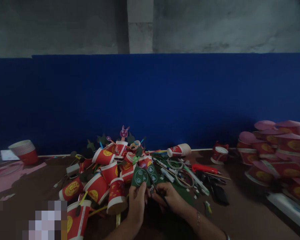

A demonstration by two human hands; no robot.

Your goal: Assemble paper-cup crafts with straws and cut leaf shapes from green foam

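My left hand (138, 199) pinches a piece of dark green paper (140, 177) that carries white line drawings, a round face and small heart shapes among them. My right hand (166, 196) is closed around dark scissors (155, 187), whose blades point up and left into the paper between the drawings. The scissors' handles are mostly hidden by my fingers. Just left of my left hand lies a red paper cup (117, 191), part of a heap of similar cups.
A pink rabbit cutout (124, 133) tops the cup heap. Markers (167, 175), a clear hose loop (185, 178) and a red tool (206, 169) lie to the right. Cups with pink paper tops (290, 143) stand far right, stacked cups (23, 151) far left. A blue panel (150, 100) closes the back.
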